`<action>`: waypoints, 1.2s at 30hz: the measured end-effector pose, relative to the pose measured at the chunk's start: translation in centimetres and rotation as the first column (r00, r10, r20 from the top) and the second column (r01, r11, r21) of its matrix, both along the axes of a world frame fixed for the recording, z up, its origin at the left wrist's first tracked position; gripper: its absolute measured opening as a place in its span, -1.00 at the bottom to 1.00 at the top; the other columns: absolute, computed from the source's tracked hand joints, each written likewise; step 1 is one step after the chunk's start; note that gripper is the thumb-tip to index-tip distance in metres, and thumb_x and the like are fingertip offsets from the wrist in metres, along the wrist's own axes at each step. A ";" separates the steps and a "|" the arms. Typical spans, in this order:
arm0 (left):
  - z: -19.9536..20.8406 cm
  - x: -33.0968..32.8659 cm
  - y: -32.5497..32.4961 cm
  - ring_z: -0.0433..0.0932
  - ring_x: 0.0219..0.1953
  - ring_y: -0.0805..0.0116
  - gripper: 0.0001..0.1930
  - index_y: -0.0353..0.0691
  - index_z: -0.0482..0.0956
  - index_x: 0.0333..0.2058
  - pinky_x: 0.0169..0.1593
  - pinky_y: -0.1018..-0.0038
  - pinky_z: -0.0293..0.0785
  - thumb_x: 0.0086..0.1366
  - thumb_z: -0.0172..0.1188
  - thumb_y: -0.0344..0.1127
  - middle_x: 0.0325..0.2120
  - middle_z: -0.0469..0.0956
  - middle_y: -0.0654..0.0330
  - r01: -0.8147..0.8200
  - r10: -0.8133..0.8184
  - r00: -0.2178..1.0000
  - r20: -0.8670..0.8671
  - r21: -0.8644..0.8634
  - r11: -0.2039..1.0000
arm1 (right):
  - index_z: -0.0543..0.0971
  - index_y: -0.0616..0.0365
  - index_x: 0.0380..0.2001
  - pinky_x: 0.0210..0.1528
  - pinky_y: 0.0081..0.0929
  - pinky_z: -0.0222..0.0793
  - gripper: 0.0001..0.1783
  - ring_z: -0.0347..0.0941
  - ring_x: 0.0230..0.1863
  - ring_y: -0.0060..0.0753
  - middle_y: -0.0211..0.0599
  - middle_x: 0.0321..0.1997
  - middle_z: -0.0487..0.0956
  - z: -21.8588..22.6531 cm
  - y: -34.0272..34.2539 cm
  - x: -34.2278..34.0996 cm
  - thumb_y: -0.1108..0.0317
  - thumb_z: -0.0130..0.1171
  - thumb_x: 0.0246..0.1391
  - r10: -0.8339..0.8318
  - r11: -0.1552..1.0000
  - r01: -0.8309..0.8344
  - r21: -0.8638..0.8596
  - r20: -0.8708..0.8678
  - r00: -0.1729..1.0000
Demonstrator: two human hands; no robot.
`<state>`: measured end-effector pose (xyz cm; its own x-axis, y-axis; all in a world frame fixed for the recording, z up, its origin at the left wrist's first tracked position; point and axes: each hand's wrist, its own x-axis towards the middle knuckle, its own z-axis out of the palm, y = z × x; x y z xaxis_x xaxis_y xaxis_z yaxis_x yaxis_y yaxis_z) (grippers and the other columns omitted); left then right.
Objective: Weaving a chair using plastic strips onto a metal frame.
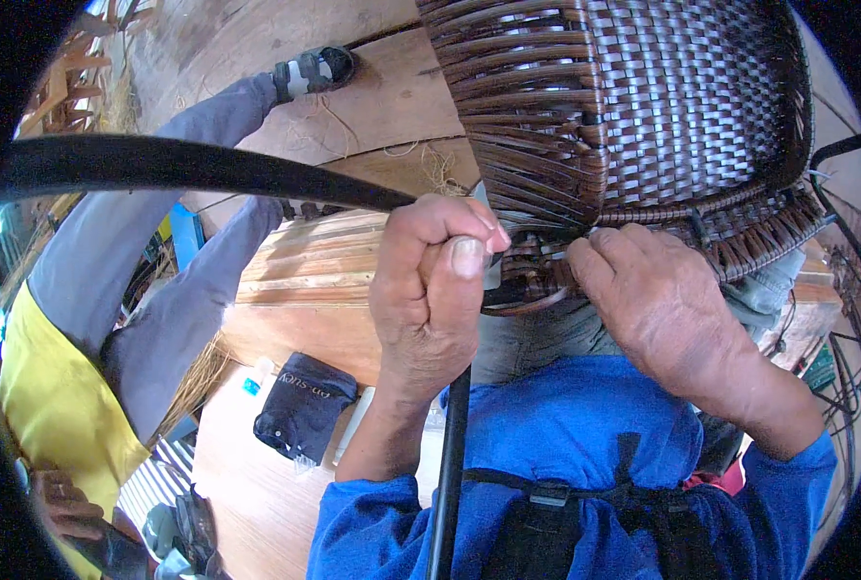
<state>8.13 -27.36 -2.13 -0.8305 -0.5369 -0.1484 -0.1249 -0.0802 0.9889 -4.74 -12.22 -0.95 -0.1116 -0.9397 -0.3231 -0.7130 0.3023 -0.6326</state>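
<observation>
A dark brown woven wicker piece [687, 106], perhaps a seat or backrest, lies over my lap. My left hand [429, 295] is closed in a fist at its near left corner, thumb pressed against the bent forefinger. Whatever that fist grips is mostly hidden; only a pale sliver shows beside the thumb. Just to the right, my right hand [658, 304] curls its fingers over the near woven edge, back of the hand up. Between the hands, a loop of brown strand [527, 304] hangs below the weave. Long loose strands [527, 106] run along the wicker's left side.
A black curved bar [208, 166] crosses from the left toward my left hand; a black rod [450, 474] rises below it. On the wooden bench [305, 280] lies a dark cloth pouch [305, 408]. Another person in a yellow top [58, 396] sits left. Dark rods [851, 377] lie right.
</observation>
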 end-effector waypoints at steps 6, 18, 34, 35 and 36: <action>0.0 -0.2 -0.2 0.39 -0.31 0.46 -0.92 -0.29 0.31 -0.24 -0.12 0.49 0.35 0.30 -0.07 -0.48 -0.36 0.39 0.15 0.036 -0.034 0.999 0.033 -0.062 0.997 | 0.41 0.24 -0.26 -0.25 -0.28 0.38 -0.70 0.42 -0.31 -0.14 -0.17 -0.38 0.42 0.2 -0.5 0.0 0.41 0.02 -0.16 0.026 0.999 -0.027 0.044 0.015 1.000; 0.2 -0.6 0.0 0.40 -0.34 0.34 -0.88 -0.30 0.30 -0.27 -0.15 0.38 0.40 0.34 -0.12 -0.36 -0.38 0.37 0.08 0.036 -0.027 0.997 0.076 -0.119 0.992 | 0.45 0.21 -0.22 -0.18 -0.20 0.41 -0.75 0.47 -0.24 0.01 -0.09 -0.30 0.50 -1.8 0.3 -0.3 0.50 0.04 -0.05 -0.157 0.982 0.184 -0.048 0.340 0.927; -0.8 -1.2 0.2 0.41 -0.32 0.43 -0.89 -0.32 0.31 -0.21 -0.13 0.49 0.38 0.36 -0.08 -0.40 -0.39 0.40 0.13 -0.017 0.017 0.994 -0.111 0.001 1.000 | 0.43 0.25 -0.12 -0.17 -0.30 0.39 -0.76 0.47 -0.20 -0.05 -0.08 -0.20 0.51 -4.0 1.1 0.3 0.47 0.01 0.12 -0.215 0.915 0.310 -0.259 0.339 0.916; -0.8 -1.3 0.1 0.41 -0.32 0.42 -0.88 -0.32 0.31 -0.21 -0.12 0.48 0.39 0.37 -0.08 -0.39 -0.39 0.40 0.13 -0.013 0.013 0.994 -0.108 0.004 1.000 | 0.42 0.23 -0.13 -0.17 -0.28 0.39 -0.76 0.46 -0.21 -0.03 -0.08 -0.25 0.49 -3.8 1.2 0.3 0.48 0.02 0.09 -0.217 0.935 0.285 -0.211 0.296 0.930; -0.8 -1.3 0.1 0.41 -0.32 0.42 -0.87 -0.32 0.30 -0.21 -0.12 0.47 0.39 0.37 -0.08 -0.38 -0.39 0.40 0.13 -0.008 0.008 0.994 -0.111 -0.001 1.000 | 0.42 0.22 -0.14 -0.17 -0.26 0.38 -0.75 0.46 -0.22 -0.02 -0.08 -0.27 0.49 -3.5 1.2 0.2 0.48 0.02 0.07 -0.208 0.940 0.269 -0.211 0.274 0.939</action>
